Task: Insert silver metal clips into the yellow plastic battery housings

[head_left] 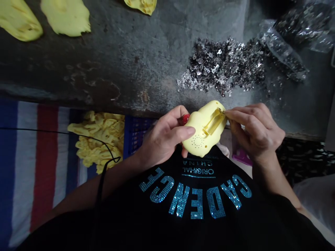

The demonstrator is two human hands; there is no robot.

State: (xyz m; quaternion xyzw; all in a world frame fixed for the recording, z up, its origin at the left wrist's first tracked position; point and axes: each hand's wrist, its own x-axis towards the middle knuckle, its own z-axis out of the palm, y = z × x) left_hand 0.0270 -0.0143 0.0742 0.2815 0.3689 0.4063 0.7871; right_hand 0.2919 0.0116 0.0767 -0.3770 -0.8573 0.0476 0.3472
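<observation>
My left hand (170, 136) grips a yellow plastic toy shell (200, 141), its thumb across the face and its fingers behind. A long battery compartment (213, 122) is sunk into the shell, and a patch of small round holes lies below it. Something red (185, 118) shows by the left fingers. My right hand (255, 127) is closed in a pinch at the compartment's upper right end. A tiny metal contact piece (222, 112) shows at those fingertips, partly hidden. Beyond the shell, a heap of small shiny metal contact pieces (226, 64) lies on the worn grey table (146, 52).
Clear plastic bags (285, 48) of metal pieces lie at the back right. Yellow shells (66, 17) rest at the back left. Below the table edge are a blue crate (136, 130), piled yellow parts (101, 139) and striped cloth (44, 157). A black cable (65, 132) crosses the left side.
</observation>
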